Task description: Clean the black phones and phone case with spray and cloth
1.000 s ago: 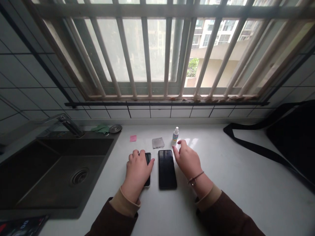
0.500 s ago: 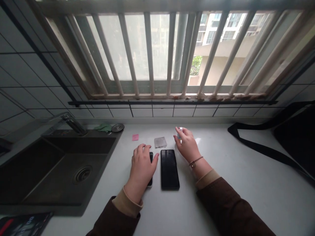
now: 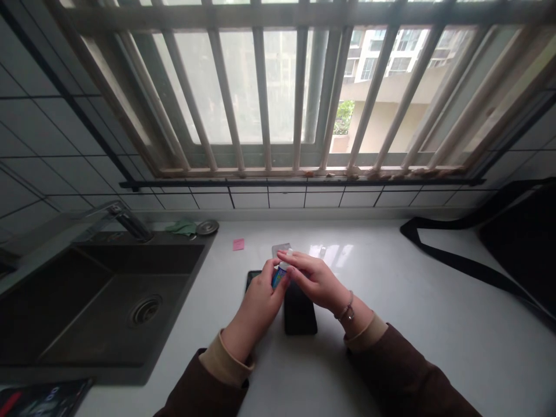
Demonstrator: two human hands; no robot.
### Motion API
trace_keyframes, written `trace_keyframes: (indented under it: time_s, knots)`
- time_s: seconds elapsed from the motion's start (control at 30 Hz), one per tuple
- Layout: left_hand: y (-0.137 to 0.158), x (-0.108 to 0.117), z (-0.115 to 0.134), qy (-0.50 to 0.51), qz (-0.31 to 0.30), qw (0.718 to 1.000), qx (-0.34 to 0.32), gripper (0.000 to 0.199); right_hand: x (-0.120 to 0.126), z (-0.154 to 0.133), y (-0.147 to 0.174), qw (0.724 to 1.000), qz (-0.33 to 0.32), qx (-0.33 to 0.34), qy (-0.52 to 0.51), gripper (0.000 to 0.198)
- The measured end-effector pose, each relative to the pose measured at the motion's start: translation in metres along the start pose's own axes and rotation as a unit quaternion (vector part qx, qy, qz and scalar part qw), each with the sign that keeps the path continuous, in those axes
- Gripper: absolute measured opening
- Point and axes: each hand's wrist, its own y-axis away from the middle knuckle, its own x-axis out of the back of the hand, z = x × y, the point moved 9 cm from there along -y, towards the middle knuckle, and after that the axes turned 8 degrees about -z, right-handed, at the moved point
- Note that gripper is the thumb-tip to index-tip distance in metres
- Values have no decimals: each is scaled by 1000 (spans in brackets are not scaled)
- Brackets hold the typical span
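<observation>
Above the two phones, my left hand (image 3: pixel 257 302) is closed around a small bottle (image 3: pixel 277 279) with a blue and green label and a white top. My right hand (image 3: pixel 320 281) meets it from the other side, its fingers closed at the white top (image 3: pixel 284 266). Under my hands lies a black phone (image 3: pixel 301 317), partly covered by the right fingers. The other phone (image 3: pixel 251 278) is mostly hidden beneath my left hand. Just behind the fingertips, a thin grey square (image 3: pixel 280 248) shows in part.
A pink sticky note (image 3: pixel 238 244) lies on the white counter (image 3: pixel 373 278). To the left is a dark sink (image 3: pixel 99 301) with a faucet (image 3: pixel 130 221), a green cloth (image 3: pixel 181 226) and a metal strainer (image 3: pixel 207 227). A black bag strap (image 3: pixel 452 246) lies at right; barred window ahead.
My right hand has brought the small bottle from the back of the counter toward me and left. My left hand has risen off its phone and closed on the bottle.
</observation>
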Motion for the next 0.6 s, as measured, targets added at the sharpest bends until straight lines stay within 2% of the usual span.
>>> trace_keyframes:
  time_s: [0.07,0.13,0.23,0.3,0.4,0.47,0.6]
  knots:
    - [0,-3,1,-7,-11,1000,10,37,10,13,5,999,24,-33,10,37]
    - [0,-3,2,-27,-10,1000,11,35,26,28,11,992,72,-76,68,38]
    - [0,-1,4,-50,-5,999,-1,34,51,48,19,958,133,-144,211,40]
    - [0,-1,3,-54,-3,999,-6,34,61,64,24,931,146,-192,274,37]
    - [-1,-2,5,-53,-3,998,-27,31,63,93,31,884,102,-285,357,41]
    - [0,-1,9,-53,2,997,-49,28,60,107,36,866,71,-321,376,41]
    - [1,1,13,-65,17,995,-73,26,58,112,38,878,59,-319,351,27]
